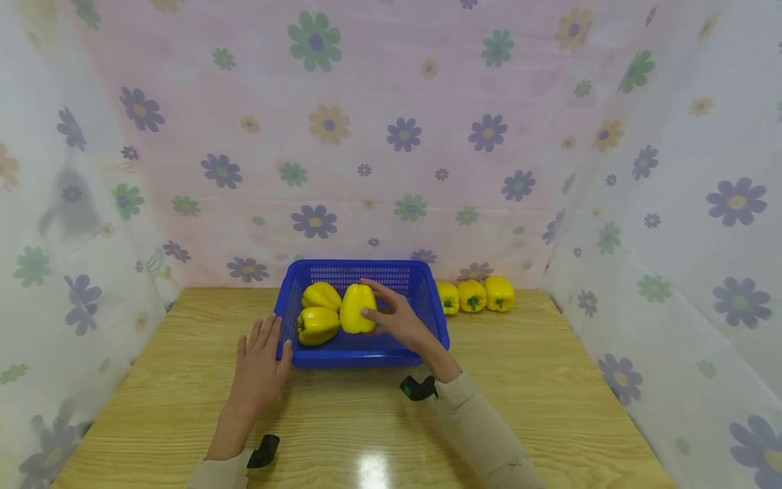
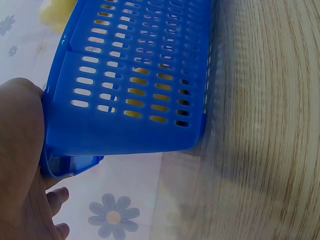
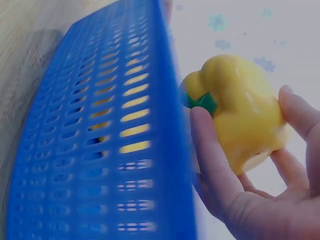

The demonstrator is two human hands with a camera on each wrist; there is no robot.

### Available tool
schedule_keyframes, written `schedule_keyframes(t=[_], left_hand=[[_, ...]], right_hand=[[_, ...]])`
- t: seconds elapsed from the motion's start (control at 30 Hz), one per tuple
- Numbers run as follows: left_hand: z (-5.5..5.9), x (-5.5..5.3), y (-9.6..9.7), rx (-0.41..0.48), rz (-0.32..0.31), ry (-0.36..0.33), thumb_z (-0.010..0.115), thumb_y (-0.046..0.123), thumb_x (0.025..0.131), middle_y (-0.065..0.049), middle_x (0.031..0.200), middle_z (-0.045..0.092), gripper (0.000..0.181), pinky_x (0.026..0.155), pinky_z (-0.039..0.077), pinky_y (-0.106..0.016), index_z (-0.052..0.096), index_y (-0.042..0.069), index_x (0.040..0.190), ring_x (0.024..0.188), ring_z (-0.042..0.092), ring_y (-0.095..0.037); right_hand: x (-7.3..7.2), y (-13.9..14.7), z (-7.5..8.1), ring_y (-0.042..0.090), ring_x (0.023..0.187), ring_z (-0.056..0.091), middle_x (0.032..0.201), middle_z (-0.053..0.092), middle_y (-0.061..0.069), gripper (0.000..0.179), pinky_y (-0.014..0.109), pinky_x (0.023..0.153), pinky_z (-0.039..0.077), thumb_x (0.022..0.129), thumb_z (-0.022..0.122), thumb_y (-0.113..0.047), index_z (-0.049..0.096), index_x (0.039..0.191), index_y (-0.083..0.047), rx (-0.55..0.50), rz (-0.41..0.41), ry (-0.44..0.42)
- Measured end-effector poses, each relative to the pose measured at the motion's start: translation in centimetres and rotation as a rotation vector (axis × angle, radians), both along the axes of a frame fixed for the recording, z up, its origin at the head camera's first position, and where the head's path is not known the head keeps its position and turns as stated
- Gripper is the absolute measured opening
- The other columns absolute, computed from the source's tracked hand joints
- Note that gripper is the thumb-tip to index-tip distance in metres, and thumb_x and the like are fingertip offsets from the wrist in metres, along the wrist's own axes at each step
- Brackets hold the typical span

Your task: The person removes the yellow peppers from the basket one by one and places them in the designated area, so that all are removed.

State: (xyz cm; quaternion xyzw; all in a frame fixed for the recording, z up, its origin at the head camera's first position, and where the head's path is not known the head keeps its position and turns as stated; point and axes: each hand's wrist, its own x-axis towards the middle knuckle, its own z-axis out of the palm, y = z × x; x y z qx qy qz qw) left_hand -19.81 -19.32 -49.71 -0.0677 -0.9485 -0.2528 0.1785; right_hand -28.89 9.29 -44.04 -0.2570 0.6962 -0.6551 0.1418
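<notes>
My right hand (image 1: 400,320) holds a yellow bell pepper (image 1: 357,309) over the inside of a blue plastic basket (image 1: 366,358). Thumb and fingers curl round its sides, and its green stem (image 3: 202,102) shows in the right wrist view. Left of it, two more yellow bell peppers lie in the basket, one at the back (image 1: 322,296) and one in front (image 1: 319,326). At the basket's left rim rests my left hand (image 1: 259,370), fingers fairly straight. In the left wrist view, that hand (image 2: 20,165) touches the rim from outside.
Right of the basket, three yellow bell peppers (image 1: 472,296) stand in a row at the back of the wooden table (image 1: 342,421). Flower-patterned sheeting (image 1: 379,136) encloses the table at the back and both sides. Black wrist mounts (image 1: 418,388) sit at both wrists.
</notes>
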Motion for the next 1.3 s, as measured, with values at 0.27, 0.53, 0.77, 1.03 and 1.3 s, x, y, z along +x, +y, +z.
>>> schedule_keyframes(t=[0.27,0.53,0.77,1.03,1.3], left_hand=[[-0.2,-0.1,-0.4,0.004,0.002,-0.024,0.045,0.027,0.108,-0.027,0.163,0.028,0.059,0.116,0.011,-0.074,0.032,-0.006,0.156,0.151,0.018,-0.051],[-0.1,-0.3,-0.4,0.004,0.001,-0.037,0.045,0.025,0.109,-0.027,0.163,0.026,0.059,0.116,0.011,-0.074,0.03,-0.007,0.157,0.151,0.017,-0.051],[-0.3,-0.4,-0.4,0.008,-0.004,-0.022,0.041,0.03,0.11,-0.028,0.163,0.028,0.06,0.115,0.013,-0.075,0.031,-0.007,0.156,0.151,0.018,-0.051],[-0.4,-0.2,-0.2,0.023,-0.008,-0.045,0.043,0.026,0.109,-0.028,0.164,0.025,0.059,0.116,0.011,-0.075,0.03,-0.007,0.157,0.152,0.016,-0.051],[-0.3,-0.1,0.0,0.027,-0.013,-0.039,0.043,0.027,0.109,-0.028,0.163,0.026,0.059,0.116,0.011,-0.075,0.031,-0.007,0.156,0.151,0.017,-0.051]], right_hand=[[3.3,2.6,1.6,0.041,0.122,0.063,0.154,0.044,0.016,0.059,0.054,0.082,0.06,0.103,0.061,-0.018,0.04,0.158,-0.029,0.03,-0.027,0.064],[5.5,7.4,0.0,0.034,0.121,0.064,0.156,0.039,0.024,0.061,0.052,0.084,0.06,0.106,0.056,-0.017,0.031,0.162,-0.02,-0.031,-0.009,0.019],[5.5,11.7,-2.7,0.028,0.126,0.061,0.156,0.038,0.015,0.058,0.062,0.09,0.055,0.11,0.042,-0.012,0.022,0.164,-0.015,-0.127,0.142,-0.019],[5.7,16.9,-4.6,0.024,0.123,0.06,0.154,0.042,0.004,0.054,0.047,0.091,0.059,0.112,0.029,-0.011,0.016,0.165,-0.015,-0.263,0.256,-0.04],[5.4,21.2,-6.6,0.014,0.118,0.061,0.149,0.049,-0.006,0.053,0.043,0.093,0.057,0.113,0.024,-0.013,0.019,0.164,-0.022,-0.222,0.148,-0.112]])
